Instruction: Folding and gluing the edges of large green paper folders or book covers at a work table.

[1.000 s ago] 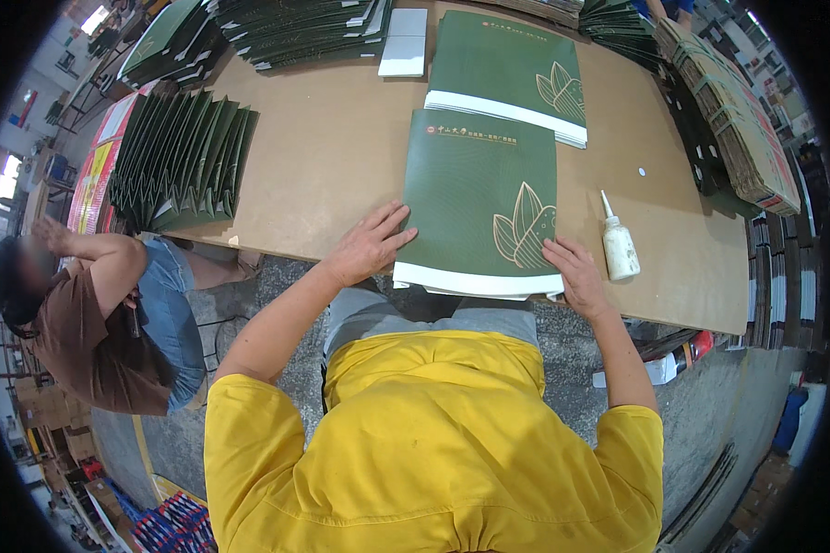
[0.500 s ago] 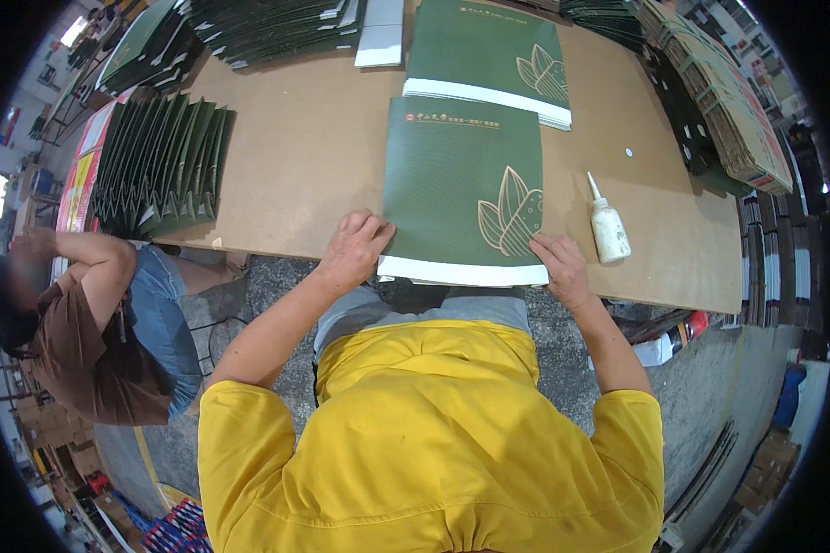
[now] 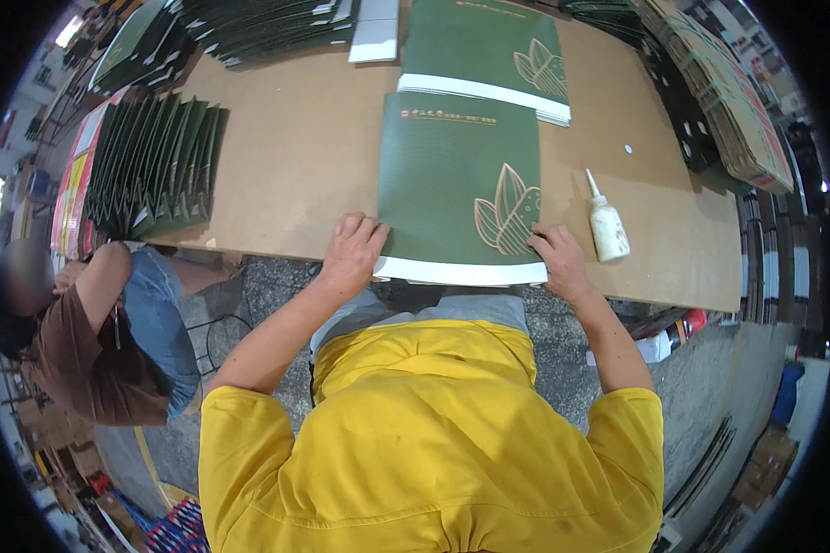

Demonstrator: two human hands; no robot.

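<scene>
A stack of green printed sheets (image 3: 443,194) with a gold leaf design and a white strip along its near edge lies at the table's front edge, slightly overhanging it. My left hand (image 3: 354,251) grips the stack's left edge near the lower corner, fingers curled against it. At the opposite lower corner, my right hand (image 3: 561,260) pinches the right edge. Just beyond, partly covered by this stack, lies a second stack of green sheets (image 3: 470,46). A white glue bottle (image 3: 609,230) with a narrow nozzle lies to the right of my right hand.
Pleated green paper pieces (image 3: 152,161) stand at the table's left edge, with more green bundles (image 3: 263,28) behind. Tied brown bundles (image 3: 719,101) line the right edge. A seated person (image 3: 92,341) in brown is close by on the left. The brown tabletop (image 3: 295,147) surrounds the stacks.
The view has shifted slightly, with the table's contents a little farther left and up. Both hands stay at the stack's edges. The seated person's arm and head have moved lower.
</scene>
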